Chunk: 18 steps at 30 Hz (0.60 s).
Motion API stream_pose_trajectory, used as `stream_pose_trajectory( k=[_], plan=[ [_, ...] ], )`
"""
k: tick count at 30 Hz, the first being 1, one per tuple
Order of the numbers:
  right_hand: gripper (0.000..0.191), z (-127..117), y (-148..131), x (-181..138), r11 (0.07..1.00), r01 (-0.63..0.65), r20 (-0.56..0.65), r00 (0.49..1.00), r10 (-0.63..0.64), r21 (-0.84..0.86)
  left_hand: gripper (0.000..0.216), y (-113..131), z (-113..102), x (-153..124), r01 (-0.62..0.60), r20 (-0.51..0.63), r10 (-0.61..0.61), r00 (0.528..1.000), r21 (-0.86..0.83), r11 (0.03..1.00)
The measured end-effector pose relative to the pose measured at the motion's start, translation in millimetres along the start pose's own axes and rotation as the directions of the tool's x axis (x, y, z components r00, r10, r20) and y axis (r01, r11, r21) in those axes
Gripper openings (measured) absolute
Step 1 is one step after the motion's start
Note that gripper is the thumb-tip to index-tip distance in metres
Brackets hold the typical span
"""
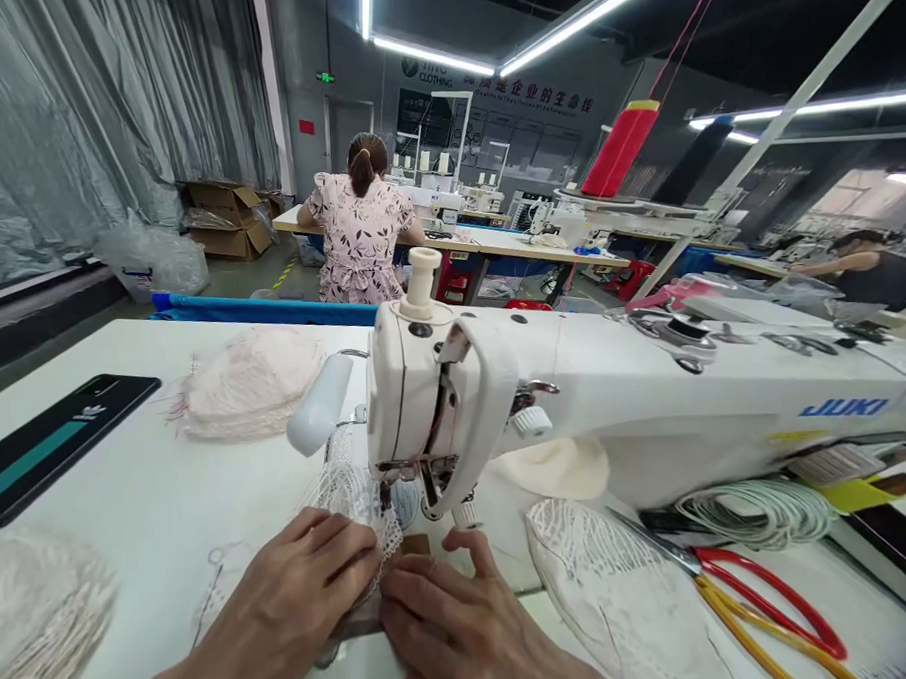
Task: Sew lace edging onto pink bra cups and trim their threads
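Observation:
A strip of white lace [344,487] lies under the presser foot of a white JUKI sewing machine [619,367]. My left hand [302,576] rests on the lace just left of the needle, its fingers curled together and pressing on it. Close beside it, my right hand [454,605] has its fingers bent at the lace's near edge, with the index finger lifted toward the machine. The right fingertips are partly hidden. A small brown piece [415,546] shows between the hands, in front of the needle area. Right of my right hand lies a white lace cup-shaped piece [614,583].
Stacked lace pieces sit at the back [252,383] and at the left front [41,618]. A dark phone [59,437] lies at left. Scissors [757,601] with red and yellow handles and a pale cord coil [761,511] are at right. A person [365,218] sits ahead.

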State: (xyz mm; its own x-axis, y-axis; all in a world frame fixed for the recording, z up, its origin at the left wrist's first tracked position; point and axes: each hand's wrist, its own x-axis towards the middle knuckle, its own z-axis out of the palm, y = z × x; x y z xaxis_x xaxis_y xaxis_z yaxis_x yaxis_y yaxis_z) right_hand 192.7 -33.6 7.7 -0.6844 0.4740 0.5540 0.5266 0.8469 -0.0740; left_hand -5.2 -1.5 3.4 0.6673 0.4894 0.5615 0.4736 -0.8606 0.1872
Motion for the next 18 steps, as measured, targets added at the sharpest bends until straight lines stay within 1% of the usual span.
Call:
stream_pose_trajectory(
  k=[4,10,14,18],
  plan=[
    [0.039,-0.7,0.5,1.8,1.0,0.014,-0.05,0.999,-0.014,-0.006,0.022,-6.1,2.4,-8.5,0.008,0.014,-0.009,1.0,0.038,0.999],
    [0.029,13.3,2.3,-1.6,0.998,0.013,-0.185,0.982,-0.024,-0.062,0.025,-13.9,11.6,-11.9,-0.095,0.017,0.093,0.995,0.221,0.971],
    [0.019,20.6,2.5,-2.6,0.999,-0.047,-0.262,0.964,0.04,-0.02,0.028,-14.2,13.0,-12.5,-0.14,0.018,0.14,0.99,0.276,0.951],
    [0.014,21.1,-0.3,1.5,0.991,-0.128,-0.293,0.946,0.137,0.05,0.027,-16.0,15.7,-14.0,-0.2,0.065,0.189,0.98,0.323,0.925]
  ],
)
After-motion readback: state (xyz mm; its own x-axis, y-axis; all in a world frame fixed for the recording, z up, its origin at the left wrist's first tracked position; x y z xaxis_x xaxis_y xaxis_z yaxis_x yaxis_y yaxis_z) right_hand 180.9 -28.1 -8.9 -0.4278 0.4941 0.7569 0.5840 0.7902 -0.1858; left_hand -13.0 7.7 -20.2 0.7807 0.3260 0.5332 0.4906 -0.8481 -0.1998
